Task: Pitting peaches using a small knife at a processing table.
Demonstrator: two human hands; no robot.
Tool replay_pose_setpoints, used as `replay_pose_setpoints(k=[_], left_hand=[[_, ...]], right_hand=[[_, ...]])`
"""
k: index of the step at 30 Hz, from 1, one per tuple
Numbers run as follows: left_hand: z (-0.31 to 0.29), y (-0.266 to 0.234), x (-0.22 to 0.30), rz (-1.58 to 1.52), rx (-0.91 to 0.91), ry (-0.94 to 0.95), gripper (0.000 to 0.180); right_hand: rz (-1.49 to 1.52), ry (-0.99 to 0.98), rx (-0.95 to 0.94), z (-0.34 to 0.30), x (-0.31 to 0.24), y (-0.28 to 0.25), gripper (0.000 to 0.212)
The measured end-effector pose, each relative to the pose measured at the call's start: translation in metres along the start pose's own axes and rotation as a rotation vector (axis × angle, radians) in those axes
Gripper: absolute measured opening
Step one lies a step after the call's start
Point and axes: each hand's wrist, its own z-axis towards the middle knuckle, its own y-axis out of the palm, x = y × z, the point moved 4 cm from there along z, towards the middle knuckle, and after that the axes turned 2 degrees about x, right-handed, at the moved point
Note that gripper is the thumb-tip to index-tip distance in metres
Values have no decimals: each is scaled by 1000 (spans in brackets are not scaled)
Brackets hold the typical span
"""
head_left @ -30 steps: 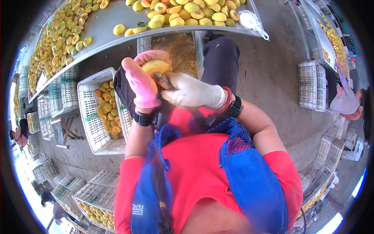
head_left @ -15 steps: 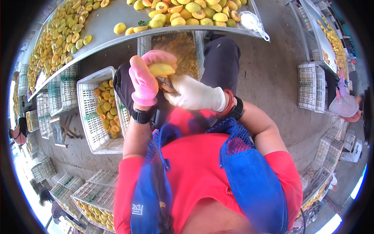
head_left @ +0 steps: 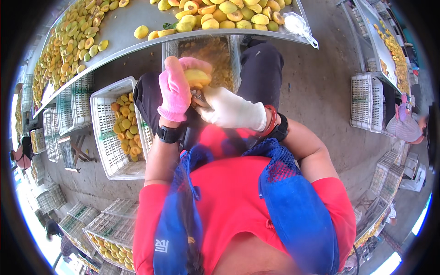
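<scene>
– What's hard to make out?
– The small metal tool [head_left: 198, 96]. The white-gloved right hand [head_left: 233, 109] closes around it and hides most of it, so I can't tell its kind, or whether it touches the fruit [head_left: 197, 79].
– And the bin [head_left: 171, 50]?
– The table [head_left: 123, 34] hides its far end; its brownish contents are indistinct.
– How does the fruit look?
– Yellow, rounded, slightly blurred. The pink-gloved left hand [head_left: 176, 94] holds it in curled fingers, partly covering it, just above the tool.
</scene>
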Motion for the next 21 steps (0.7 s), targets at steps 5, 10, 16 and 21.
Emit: replay_pose_setpoints(k=[5,10,16,21], left_hand=[[6,-3,2,-26,-177,114,77],[12,0,16,18,-352,257,57],[17,-7,12,122,-434,299,44],[16,-11,23,398,-495,415,38]], right_hand=[[200,56,-68,-1,-7,-5,23],[525,327,-311,-6,-15,-9,17],[609,431,-461,-3,-18,-9,10],[755,457,-547,0,-18,-2,9]])
